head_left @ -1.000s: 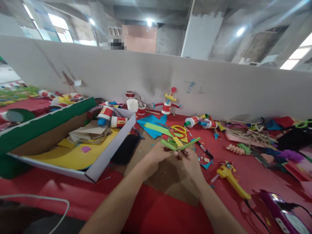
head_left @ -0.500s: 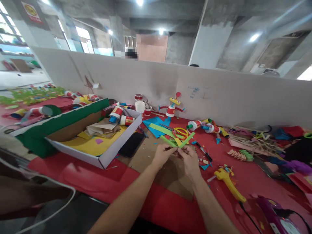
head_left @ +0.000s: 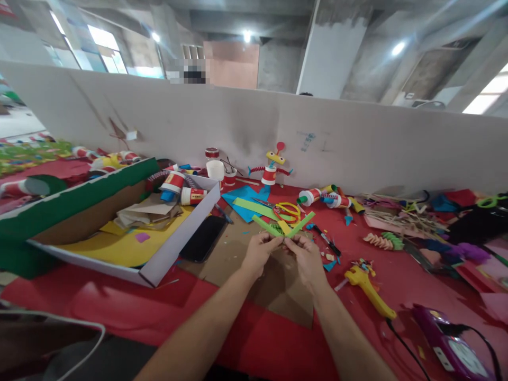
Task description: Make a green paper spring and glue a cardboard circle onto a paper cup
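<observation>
My left hand [head_left: 257, 255] and my right hand [head_left: 306, 257] meet over a brown cardboard sheet [head_left: 238, 259] on the red table. Together they pinch green paper strips [head_left: 282, 226] that spread out in a V, with a folded zig-zag part between them. Both hands hold the strips at their lower ends, fingers closed on the paper. Just behind the strips lie yellow-handled scissors [head_left: 289, 211] on blue and green paper sheets [head_left: 246, 203].
A white box [head_left: 174, 248] with yellow paper and paper cups stands at left, a black phone [head_left: 203, 238] beside it. A yellow glue gun [head_left: 367, 290] and a purple device [head_left: 448, 344] lie at right. A paper-cup figure [head_left: 272, 170] stands by the grey partition wall.
The head camera swung left and then back. My hands stayed together on the green strips, which kept their V shape with only small shifts.
</observation>
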Action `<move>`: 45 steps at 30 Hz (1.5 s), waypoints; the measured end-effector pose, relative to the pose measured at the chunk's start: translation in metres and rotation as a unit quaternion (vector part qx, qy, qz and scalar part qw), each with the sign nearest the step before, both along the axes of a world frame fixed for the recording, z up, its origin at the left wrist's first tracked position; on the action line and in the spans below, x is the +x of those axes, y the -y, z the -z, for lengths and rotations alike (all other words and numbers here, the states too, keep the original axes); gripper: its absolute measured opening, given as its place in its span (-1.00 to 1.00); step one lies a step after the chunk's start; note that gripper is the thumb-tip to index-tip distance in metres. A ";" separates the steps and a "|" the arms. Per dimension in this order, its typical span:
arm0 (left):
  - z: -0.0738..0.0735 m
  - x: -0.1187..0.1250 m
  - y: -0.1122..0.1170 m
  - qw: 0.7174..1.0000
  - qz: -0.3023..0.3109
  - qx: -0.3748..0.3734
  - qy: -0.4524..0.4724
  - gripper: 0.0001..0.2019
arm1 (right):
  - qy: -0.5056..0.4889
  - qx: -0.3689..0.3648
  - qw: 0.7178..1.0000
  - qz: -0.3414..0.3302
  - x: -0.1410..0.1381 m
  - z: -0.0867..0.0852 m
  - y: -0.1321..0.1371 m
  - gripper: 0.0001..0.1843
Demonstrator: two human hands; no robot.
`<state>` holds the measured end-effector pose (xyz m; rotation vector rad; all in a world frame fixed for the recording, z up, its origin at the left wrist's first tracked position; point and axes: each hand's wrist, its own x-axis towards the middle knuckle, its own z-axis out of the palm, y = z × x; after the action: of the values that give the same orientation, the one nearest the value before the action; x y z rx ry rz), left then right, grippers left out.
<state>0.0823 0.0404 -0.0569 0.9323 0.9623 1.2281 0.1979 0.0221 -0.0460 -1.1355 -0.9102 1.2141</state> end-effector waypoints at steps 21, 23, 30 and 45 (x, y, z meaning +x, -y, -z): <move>-0.009 -0.015 -0.003 0.995 0.055 -0.079 0.038 -0.80 | -0.079 -0.026 0.996 -0.016 -0.007 0.005 -0.002 -0.86; -0.012 -0.016 -0.003 0.994 0.059 -0.081 0.046 -0.81 | -0.097 -0.028 0.995 -0.017 -0.008 0.003 -0.001 -0.87; -0.012 -0.019 -0.008 0.990 0.101 -0.088 0.042 -0.78 | -0.083 -0.025 0.996 -0.017 -0.005 0.001 -0.001 -0.90; -0.012 -0.020 -0.006 0.993 0.112 -0.039 -0.013 -0.83 | -0.005 -0.012 1.000 -0.011 -0.004 0.004 -0.001 -0.82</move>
<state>0.0625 0.0467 -0.0452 0.9685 0.8927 0.9845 0.1943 0.0228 -0.0505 -1.1401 -0.9051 1.2497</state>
